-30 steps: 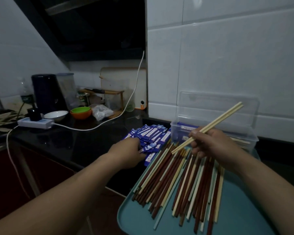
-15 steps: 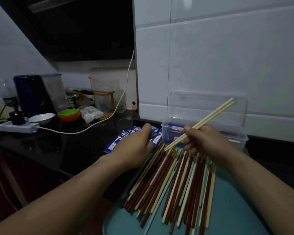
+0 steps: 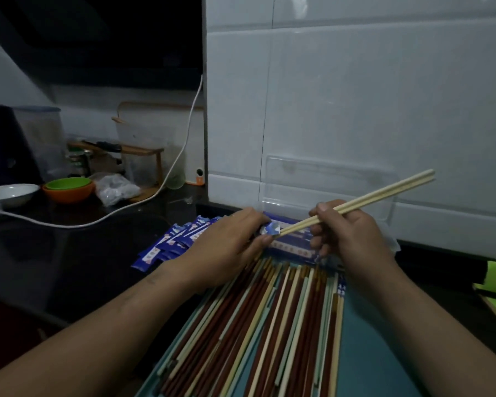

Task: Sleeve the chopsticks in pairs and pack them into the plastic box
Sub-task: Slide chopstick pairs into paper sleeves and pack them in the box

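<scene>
Left hand (image 3: 229, 245) coming off the pile of blue sleeves (image 3: 175, 242) since half a second ago, now carrying one sleeve (image 3: 269, 230) up to meet the sticks. Right hand (image 3: 352, 233) tipping its load down a little toward it. Camera also swinging right, so the counter clutter is sitting further left.

Left hand pinching the sleeve at its open end between thumb and fingers, the rest of it hiding behind the hand. Right hand gripping the pair of pale chopsticks (image 3: 370, 196) near their lower third, fingers curling round them. Sticks lying side by side and slanting up to the right, lower tips touching or just entering the sleeve mouth; cannot tell which.

Plastic box (image 3: 391, 236) standing behind both hands against the tiled wall, its clear lid (image 3: 327, 179) leaning upright at the back. Sleeved pairs (image 3: 292, 245) lying inside it, showing between the two hands.

Loose chopsticks (image 3: 269, 325), dark red, pale and light green, lying fanned across the teal tray (image 3: 378, 353) under the forearms. Tray sitting on the dark counter (image 3: 69, 253), pile of sleeves just left of it.

Farther left on the counter: white cable (image 3: 166, 184) trailing, green bowl (image 3: 68, 183) nesting in an orange bowl (image 3: 69, 196), white bowl (image 3: 10, 191) beside them, crumpled plastic bag (image 3: 116, 190) near.
</scene>
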Available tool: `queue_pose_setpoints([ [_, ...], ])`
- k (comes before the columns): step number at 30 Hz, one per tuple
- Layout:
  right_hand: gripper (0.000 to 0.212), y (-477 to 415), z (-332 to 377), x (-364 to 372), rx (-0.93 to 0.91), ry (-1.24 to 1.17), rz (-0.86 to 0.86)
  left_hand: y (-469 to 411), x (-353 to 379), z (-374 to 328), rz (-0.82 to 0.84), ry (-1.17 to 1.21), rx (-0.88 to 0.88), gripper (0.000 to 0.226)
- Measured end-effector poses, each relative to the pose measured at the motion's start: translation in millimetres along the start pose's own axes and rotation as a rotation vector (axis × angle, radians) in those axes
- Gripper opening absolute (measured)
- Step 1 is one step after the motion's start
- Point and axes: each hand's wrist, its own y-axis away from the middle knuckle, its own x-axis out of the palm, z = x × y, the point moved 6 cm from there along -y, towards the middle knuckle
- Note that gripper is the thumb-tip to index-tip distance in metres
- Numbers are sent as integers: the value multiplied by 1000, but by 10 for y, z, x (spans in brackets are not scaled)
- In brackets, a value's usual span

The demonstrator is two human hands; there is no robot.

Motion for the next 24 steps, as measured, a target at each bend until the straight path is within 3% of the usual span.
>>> queue_pose_setpoints([
  [4,27,23,10,16,-40,32,-43,42,54,62,-67,-45,-9,42],
  [13,24,36,64,-38,-110,-14,-127,64,98,56,-56,2,-20,43],
  [24,24,108,-81,270,16,177,147,72,132,-2,-44,31,-2,41],
])
